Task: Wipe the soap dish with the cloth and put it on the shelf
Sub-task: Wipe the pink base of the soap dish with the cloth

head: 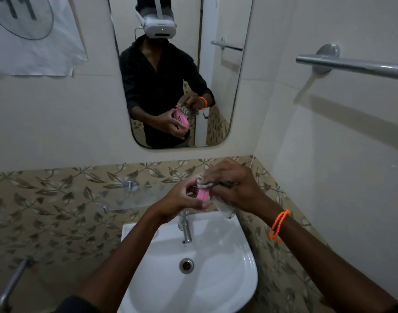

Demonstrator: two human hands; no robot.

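While the sink (216, 279) lies nearest below, the left hand (182, 199) grasps the pink soap dish (203, 193) just above the tap (185, 227), probably to steady it. The right hand (234, 186) is clenched on the cloth (223, 205), pressing it against the dish's edge to wipe. Behind them the glass shelf (137, 195) waits on the wall, under the mirror (216, 86).

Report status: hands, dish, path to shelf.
Left hand holds dish over sink. Right hand presses cloth on it. Glass shelf just left, nothing blocking.
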